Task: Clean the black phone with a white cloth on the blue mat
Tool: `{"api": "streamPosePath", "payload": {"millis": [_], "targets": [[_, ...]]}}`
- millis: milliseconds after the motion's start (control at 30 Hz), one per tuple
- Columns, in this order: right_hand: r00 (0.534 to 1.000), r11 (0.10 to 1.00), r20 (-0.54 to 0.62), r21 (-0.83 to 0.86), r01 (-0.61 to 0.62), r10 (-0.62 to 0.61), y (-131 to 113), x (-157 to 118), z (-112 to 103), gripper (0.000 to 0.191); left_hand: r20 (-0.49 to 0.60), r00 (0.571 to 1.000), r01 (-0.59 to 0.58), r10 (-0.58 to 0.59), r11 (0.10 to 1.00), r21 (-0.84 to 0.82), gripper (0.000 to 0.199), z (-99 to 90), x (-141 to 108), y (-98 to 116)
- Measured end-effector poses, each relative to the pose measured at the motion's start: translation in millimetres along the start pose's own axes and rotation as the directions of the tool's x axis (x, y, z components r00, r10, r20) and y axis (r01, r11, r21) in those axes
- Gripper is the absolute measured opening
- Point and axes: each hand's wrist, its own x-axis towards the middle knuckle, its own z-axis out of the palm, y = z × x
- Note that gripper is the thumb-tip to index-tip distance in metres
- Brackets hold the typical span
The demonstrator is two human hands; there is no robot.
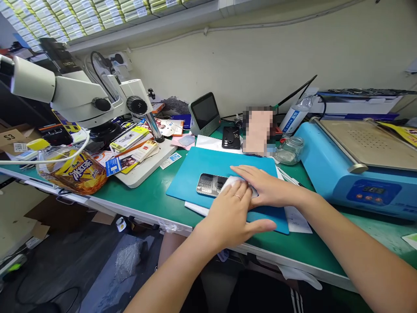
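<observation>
A phone (205, 184) with a dark, shiny face lies flat on a blue mat (189, 165), its right part covered by my hands. My left hand (231, 211) presses a white wipe (230, 181) against the phone. Its fingers lie close together over the wipe, a ring is on one of them, and the thumb sticks out to the right. Just beyond it, my right hand (269, 184) rests at the phone's right end with its fingers stretched out to the left. The right thumb is mostly hidden, and the wipe's edge shows between the two hands.
To the left stand a microscope (87, 98) and a bottle of brown drink (74, 171). Behind the mat are a small display (205, 114), a black phone (231, 138) and a glass jar (289, 151). A blue heating plate machine (355, 169) stands at the right.
</observation>
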Motion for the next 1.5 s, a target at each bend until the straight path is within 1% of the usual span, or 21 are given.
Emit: {"api": "streamPosePath", "payload": {"millis": [33, 100, 200, 300, 367, 433, 500, 600, 700, 767, 867, 900, 967, 1067, 1167, 1233, 1300, 1367, 1433, 1500], "targets": [[1.0, 1.0, 0.0, 0.002, 0.001, -0.001, 1, 0, 1, 0.111, -0.004, 1.0, -0.027, 0.027, 1.0, -0.014, 0.092, 1.1, 1, 3], [1.0, 1.0, 0.0, 0.005, 0.0, 0.0, 0, -1, 0, 0.111, -0.007, 0.998, -0.056, 0.055, 0.998, -0.017, 0.087, 1.4, -3, 3], [1.0, 1.0, 0.009, 0.005, -0.014, 0.014, -4, -2, -3, 0.115, 0.015, 0.999, -0.048, 0.048, 0.999, 0.005, 0.085, -1.7, -21, -10], [0.999, 1.0, 0.025, 0.011, -0.022, 0.022, -11, -3, -7, 0.119, 0.013, 0.999, 0.036, -0.037, 0.998, 0.05, 0.085, -7.8, -41, -30], [0.999, 1.0, 0.032, 0.015, -0.023, 0.022, -14, -2, -9, 0.121, 0.0, 0.994, 0.107, -0.108, 0.99, 0.088, 0.082, -12.3, -49, -43], [0.999, 1.0, 0.034, 0.013, -0.025, 0.024, -15, -2, -10, 0.121, -0.012, 0.987, 0.162, -0.162, 0.98, 0.115, 0.081, -15.6, -47, -53], [0.999, 1.0, 0.036, 0.01, -0.029, 0.028, -13, -2, -10, 0.122, -0.022, 0.98, 0.197, -0.195, 0.972, 0.127, 0.082, -16.8, -37, -57], [0.998, 0.999, 0.043, 0.014, -0.036, 0.035, -9, -1, -7, 0.122, -0.023, 0.979, 0.204, -0.203, 0.972, 0.117, 0.088, -13.4, -14, -48], [1.0, 1.0, 0.027, 0.019, -0.012, 0.011, -4, -1, -5, 0.116, -0.005, 0.993, 0.119, -0.119, 0.991, 0.058, 0.093, -4.9, 4, -24], [1.0, 1.0, 0.009, 0.008, 0.004, -0.004, -3, 0, -4, 0.115, -0.012, 0.998, 0.057, -0.056, 0.998, 0.027, 0.098, 1.7, 5, -9], [1.0, 1.0, 0.012, -0.014, -0.011, 0.011, -5, -1, -4, 0.115, -0.02, 1.0, 0.02, -0.019, 1.0, 0.014, 0.101, 7.6, -9, 4], [1.0, 1.0, 0.017, -0.017, -0.019, 0.019, -6, -1, -4, 0.116, -0.018, 1.0, 0.016, -0.015, 1.0, 0.017, 0.1, 7.5, -17, 3], [0.999, 1.0, 0.026, -0.014, -0.025, 0.025, -8, -2, -6, 0.118, -0.003, 1.0, 0.017, -0.017, 0.999, 0.031, 0.098, 3.9, -32, -4], [0.999, 1.0, 0.035, 0.005, -0.022, 0.022, -12, -3, -8, 0.12, 0.017, 0.996, 0.08, -0.082, 0.994, 0.072, 0.096, -6.1, -44, -25], [0.998, 0.999, 0.044, 0.011, -0.034, 0.034, -14, -3, -10, 0.12, 0.006, 0.989, 0.148, -0.15, 0.983, 0.106, 0.091, -12.5, -36, -43], [0.998, 0.999, 0.048, 0.01, -0.049, 0.048, -13, -3, -10, 0.121, -0.008, 0.985, 0.172, -0.172, 0.979, 0.114, 0.091, -12.0, -24, -46], [0.998, 0.999, 0.048, 0.013, -0.053, 0.052, -11, -2, -8, 0.12, -0.018, 0.985, 0.175, -0.174, 0.979, 0.109, 0.095, -8.1, -10, -40], [0.998, 0.999, 0.039, 0.014, -0.043, 0.042, -8, -2, -6, 0.117, -0.017, 0.99, 0.141, -0.14, 0.987, 0.081, 0.099, -2.2, 1, -27], [0.999, 0.999, 0.025, 0.011, -0.031, 0.031, -6, -1, -5, 0.115, -0.008, 0.997, 0.083, -0.083, 0.996, 0.041, 0.102, 4.1, 5, -11], [1.0, 1.0, 0.014, 0.011, -0.027, 0.027, -5, -1, -4, 0.115, -0.01, 0.999, 0.044, -0.043, 0.999, 0.013, 0.104, 8.7, 0, 0]]}}
